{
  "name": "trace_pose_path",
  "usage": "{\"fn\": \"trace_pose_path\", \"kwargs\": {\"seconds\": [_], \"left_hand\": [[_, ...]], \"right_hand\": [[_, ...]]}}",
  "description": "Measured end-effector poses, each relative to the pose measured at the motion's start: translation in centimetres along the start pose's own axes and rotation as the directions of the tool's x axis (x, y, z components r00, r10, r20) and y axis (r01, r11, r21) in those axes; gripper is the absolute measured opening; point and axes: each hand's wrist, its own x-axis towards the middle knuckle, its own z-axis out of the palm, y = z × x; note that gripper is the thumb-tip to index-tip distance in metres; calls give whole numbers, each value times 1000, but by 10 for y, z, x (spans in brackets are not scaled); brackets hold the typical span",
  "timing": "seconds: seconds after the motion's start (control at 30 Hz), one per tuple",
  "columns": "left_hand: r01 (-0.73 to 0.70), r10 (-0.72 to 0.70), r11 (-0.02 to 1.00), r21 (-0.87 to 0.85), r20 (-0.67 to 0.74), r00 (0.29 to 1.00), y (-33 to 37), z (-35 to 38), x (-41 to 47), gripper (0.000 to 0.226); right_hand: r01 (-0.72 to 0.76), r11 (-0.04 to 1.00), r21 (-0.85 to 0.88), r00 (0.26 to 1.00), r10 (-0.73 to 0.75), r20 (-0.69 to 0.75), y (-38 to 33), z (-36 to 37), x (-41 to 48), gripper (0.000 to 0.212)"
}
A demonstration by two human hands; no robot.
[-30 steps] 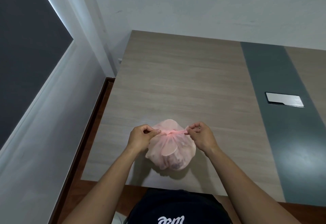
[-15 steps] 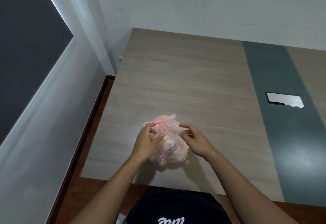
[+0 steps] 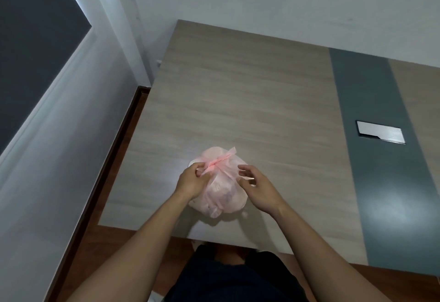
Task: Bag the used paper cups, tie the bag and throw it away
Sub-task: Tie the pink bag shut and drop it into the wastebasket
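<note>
A translucent pink plastic bag [image 3: 222, 197] sits bulging on the wooden table [image 3: 238, 102] near its front edge. Cups inside show only as vague shapes. A knotted pink strip crosses the bag's top, one free end sticking up to the right. My left hand [image 3: 193, 181] pinches the left end of that strip at the knot. My right hand [image 3: 258, 188] hovers at the bag's right side with fingers spread and relaxed, holding nothing.
A grey stripe [image 3: 371, 135] runs across the table on the right, with a silver cable hatch [image 3: 381, 132] set in it. A white wall stands behind the table and a window wall [image 3: 59, 135] to the left. Wooden floor [image 3: 109, 242] shows below.
Both hands were pulling the strip ends apart. Since then my right hand has let go and opened, while my left still pinches its end by the knot.
</note>
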Motion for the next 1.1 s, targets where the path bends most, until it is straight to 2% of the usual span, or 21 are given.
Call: {"fn": "trace_pose_path", "kwargs": {"seconds": [0.13, 0.27, 0.43, 0.53, 0.67, 0.8, 0.9, 1.03, 1.1], "left_hand": [[-43, 44, 998, -40, 6, 999, -4, 18, -17, 27], [-140, 141, 987, -83, 7, 990, -3, 33, -46, 9], [-170, 168, 981, -95, -33, 985, -1, 48, -89, 12], [-189, 170, 972, -142, -133, 976, -3, 57, -117, 8], [-201, 158, 964, -173, -234, 959, -4, 68, -157, 10], [-199, 123, 960, -198, -338, 933, -13, 72, -193, 22], [-205, 96, 952, -229, -413, 906, -25, 74, -221, 19], [-187, 38, 950, -251, -500, 865, -43, 71, -254, 35], [-185, 12, 945, -271, -534, 845, -53, 68, -269, 32]], "right_hand": [[9, 999, -31, 1000, -9, -12, 4, -8, -5, 41], [31, 998, -59, 998, -28, 53, 11, -17, -6, 48], [160, 982, -99, 976, -142, 168, 11, -29, -16, 34], [227, 968, -103, 955, -200, 220, 13, -35, -22, 27], [277, 957, -84, 926, -243, 288, 18, -37, -32, 35], [291, 954, -65, 900, -250, 357, 19, -29, -41, 45], [330, 943, -30, 862, -289, 416, 18, -16, -54, 41], [348, 937, 0, 821, -305, 483, 8, 5, -76, 40], [364, 931, -19, 803, -303, 513, 1, 15, -86, 32]]}}
